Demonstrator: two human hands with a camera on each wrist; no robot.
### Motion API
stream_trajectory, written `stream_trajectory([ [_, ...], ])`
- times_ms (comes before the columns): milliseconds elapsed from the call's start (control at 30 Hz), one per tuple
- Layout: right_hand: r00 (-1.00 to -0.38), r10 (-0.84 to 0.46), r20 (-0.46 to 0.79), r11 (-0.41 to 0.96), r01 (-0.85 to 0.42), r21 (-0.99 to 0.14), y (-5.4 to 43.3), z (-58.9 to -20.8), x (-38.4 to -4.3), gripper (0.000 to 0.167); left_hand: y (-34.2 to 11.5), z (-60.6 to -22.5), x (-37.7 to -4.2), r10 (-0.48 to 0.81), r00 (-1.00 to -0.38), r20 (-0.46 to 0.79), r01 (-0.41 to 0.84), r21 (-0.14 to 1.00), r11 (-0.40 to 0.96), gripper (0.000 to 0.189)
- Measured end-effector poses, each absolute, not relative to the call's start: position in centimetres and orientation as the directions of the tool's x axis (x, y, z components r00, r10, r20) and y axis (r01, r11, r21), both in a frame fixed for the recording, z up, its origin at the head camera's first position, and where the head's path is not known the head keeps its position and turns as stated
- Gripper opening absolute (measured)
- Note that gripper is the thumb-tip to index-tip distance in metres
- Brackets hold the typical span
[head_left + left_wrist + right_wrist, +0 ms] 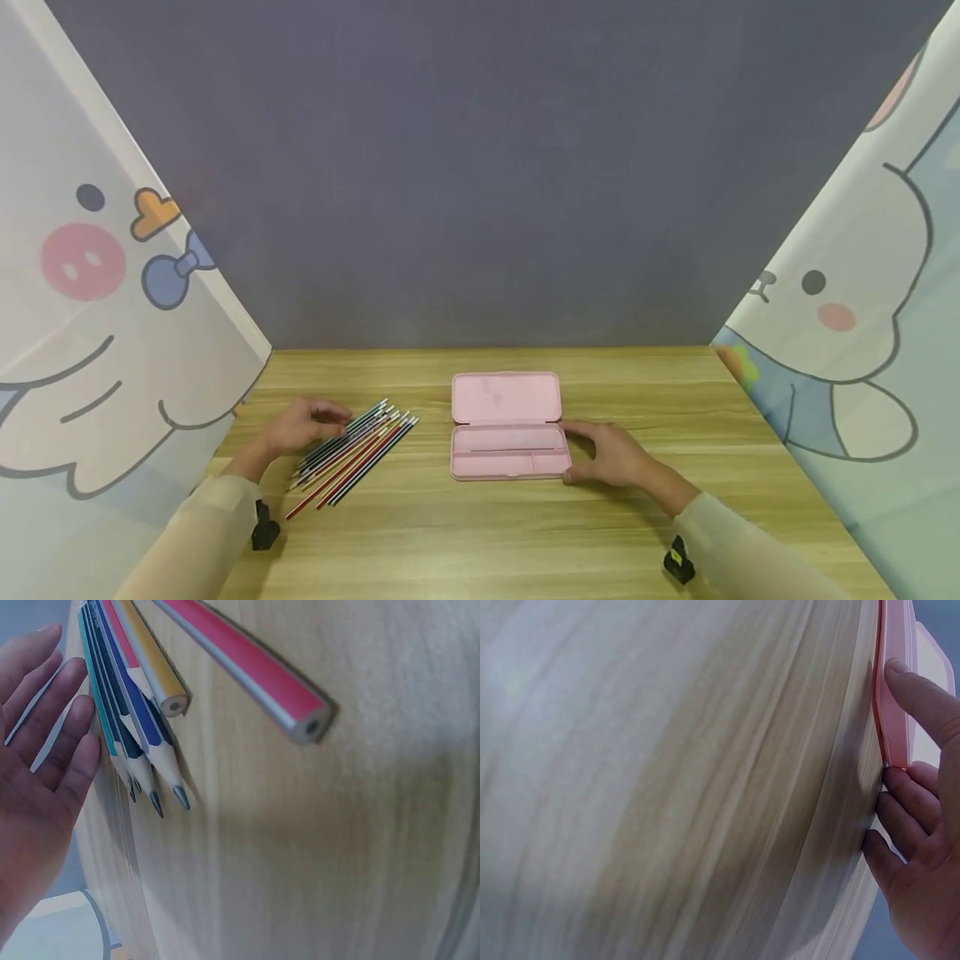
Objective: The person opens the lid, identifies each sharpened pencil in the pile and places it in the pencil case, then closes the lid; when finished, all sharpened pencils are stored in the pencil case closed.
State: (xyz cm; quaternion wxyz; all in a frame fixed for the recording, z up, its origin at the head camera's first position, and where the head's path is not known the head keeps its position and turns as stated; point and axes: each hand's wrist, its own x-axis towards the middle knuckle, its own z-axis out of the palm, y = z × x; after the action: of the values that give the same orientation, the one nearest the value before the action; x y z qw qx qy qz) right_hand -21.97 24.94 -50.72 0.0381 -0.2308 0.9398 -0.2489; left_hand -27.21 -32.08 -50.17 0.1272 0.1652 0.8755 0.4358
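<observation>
A loose bundle of pencils (352, 454) lies slantwise on the left of the table, in several colours. My left hand (303, 427) is at the bundle's left edge, its fingers loosely bent. In the left wrist view the sharpened tips of blue and green pencils (154, 735) show beside these fingers, and the palm holds nothing. A pink pencil case (510, 465) lies in the middle with its lid raised back and its compartments bare. My right hand (611, 454) grips the case's right end, thumb on the front wall, fingers at the end and rear corner.
The wooden table (465, 537) runs back to a dark grey panel (480, 183). Pale walls with cartoon animals stand at the left (90, 350) and right (847, 333). Bare tabletop separates the pencils from the case.
</observation>
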Motion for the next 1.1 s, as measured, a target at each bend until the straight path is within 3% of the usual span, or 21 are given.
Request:
stream_trajectory([
  [300,-0.894,-0.448,0.02,0.771,-0.397,-0.497,24.8,-50.7,-22.0,0.089,-31.9,-50.5,-27.0,0.426,-0.904,-0.048,0.224,0.794,0.565,0.026],
  [567,-0.894,-0.447,0.024,0.77,-0.399,-0.497,24.8,-50.8,-22.0,0.089,-31.6,-50.7,-27.0,0.365,-0.929,-0.063,0.188,0.769,0.611,0.022],
  [800,-0.895,-0.445,0.021,0.774,-0.396,-0.493,24.7,-50.8,-22.0,0.089,-31.8,-50.3,-26.9,0.331,-0.943,-0.028,0.236,0.645,0.727,0.017],
  [1100,-0.893,-0.45,0.003,0.792,-0.401,-0.46,24.7,-50.4,-22.4,0.09,-31.2,-49.6,-26.8,0.339,-0.94,-0.032,0.26,0.576,0.775,0.012],
])
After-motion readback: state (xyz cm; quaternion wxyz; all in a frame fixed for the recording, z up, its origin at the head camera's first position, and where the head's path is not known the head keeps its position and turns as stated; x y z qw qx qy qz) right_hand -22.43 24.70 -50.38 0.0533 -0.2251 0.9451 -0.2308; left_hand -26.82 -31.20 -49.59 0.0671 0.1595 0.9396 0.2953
